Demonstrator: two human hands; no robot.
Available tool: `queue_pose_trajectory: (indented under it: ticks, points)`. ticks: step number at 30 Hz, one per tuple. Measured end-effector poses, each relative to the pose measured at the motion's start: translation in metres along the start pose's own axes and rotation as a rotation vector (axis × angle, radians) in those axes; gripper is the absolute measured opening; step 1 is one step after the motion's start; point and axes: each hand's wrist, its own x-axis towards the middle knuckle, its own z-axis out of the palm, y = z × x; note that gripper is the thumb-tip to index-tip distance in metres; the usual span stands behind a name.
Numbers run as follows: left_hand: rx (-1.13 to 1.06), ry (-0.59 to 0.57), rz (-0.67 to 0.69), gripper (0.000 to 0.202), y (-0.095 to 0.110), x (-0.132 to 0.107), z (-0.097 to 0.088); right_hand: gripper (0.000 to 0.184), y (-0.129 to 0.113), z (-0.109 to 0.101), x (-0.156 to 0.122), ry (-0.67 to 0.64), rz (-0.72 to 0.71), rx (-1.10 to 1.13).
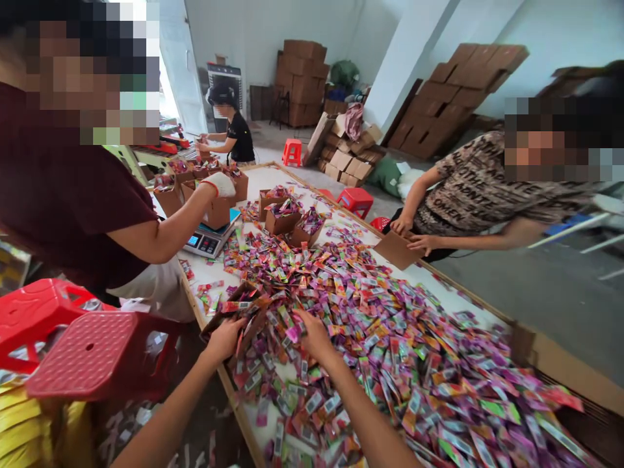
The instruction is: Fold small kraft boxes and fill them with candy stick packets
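across the white tabletop (258, 174), small flat packets (390, 325) lie in a wide loose heap, glossy, mostly purple and pink, with red, orange and green among them. my left hand (227, 339) grasps the side of an open cardboard box (254, 328) at the table's near edge, packets inside it. my right hand (314, 335) is at the heap just beside, fingers partly curled at a bright pink packet (294, 333); i cannot tell whether they grip it. many packets bear a pale panel with dark marks, the print too small to read. dark letters cover a co-worker's shirt (468, 185) opposite, and the scale's lit display (194, 240) is too blurred to read.
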Motion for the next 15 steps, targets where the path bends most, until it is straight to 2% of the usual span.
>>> queue_pose_trajectory:
  ticks: [3, 7, 8, 10, 13, 15]
  points:
    - [0.026, -0.017, 0.02, 0.041, 0.009, 0.008, -0.013, 0.068, 0.051, 0.011, -0.068, 0.113, 0.266, 0.198]
    - [0.046, -0.003, 0.019, 0.047, 0.013, -0.001, -0.041, 0.042, 0.12, 0.04, -0.179, 0.213, 0.674, 0.264]
    - [0.053, 0.038, 0.008, 0.049, 0.016, -0.005, -0.047, 0.039, 0.134, 0.048, -0.207, 0.245, 0.755, 0.285]
    - [0.057, 0.195, 0.002, 0.048, 0.026, -0.012, -0.054, 0.038, 0.156, 0.06, -0.26, 0.348, 0.86, 0.329]
    - [0.049, 0.439, 0.147, 0.042, 0.055, -0.02, -0.047, 0.052, 0.169, 0.069, -0.336, 0.58, 1.002, 0.305]
    - [0.034, 0.453, 0.301, 0.045, 0.08, -0.024, -0.029, 0.063, 0.168, 0.071, -0.388, 0.772, 1.187, 0.223]
